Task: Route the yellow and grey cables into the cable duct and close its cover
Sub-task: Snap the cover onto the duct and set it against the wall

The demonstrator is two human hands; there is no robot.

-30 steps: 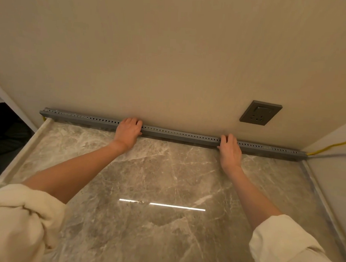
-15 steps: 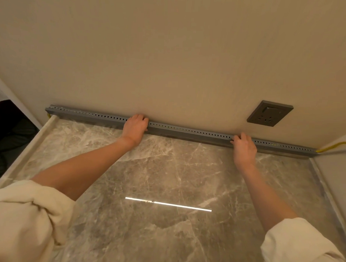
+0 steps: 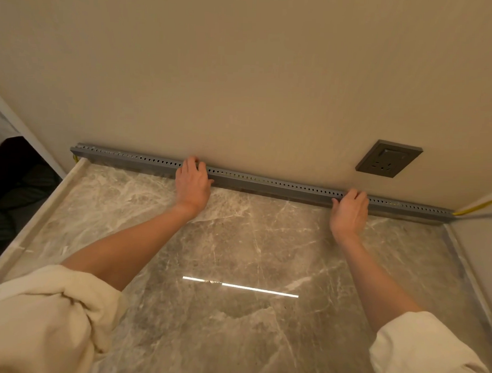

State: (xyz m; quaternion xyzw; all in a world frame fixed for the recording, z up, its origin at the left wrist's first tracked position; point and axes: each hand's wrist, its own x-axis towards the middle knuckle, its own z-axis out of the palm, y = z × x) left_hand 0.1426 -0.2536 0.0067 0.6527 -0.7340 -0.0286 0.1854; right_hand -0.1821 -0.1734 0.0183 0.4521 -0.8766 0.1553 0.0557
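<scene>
We find the cable duct [image 3: 267, 184] along the wall's foot, the yellow cable [image 3: 478, 207] entering at its right end — the grey unseen. The left hand [image 3: 193, 181] and right hand [image 3: 349, 211] press flat on its cover, grasping nothing; closure seems nearly complete.

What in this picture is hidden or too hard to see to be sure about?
All in the head view:
- Cables inside the duct: covered by its grey body; only a yellow cable shows at the right end.
- Grey cable: not clearly made out.
- Whether the cover is fully snapped shut: too small, and partly under the left hand and right hand.
- Fingertips: curled over the duct's top, out of sight.
- Socket markings: too small.
</scene>
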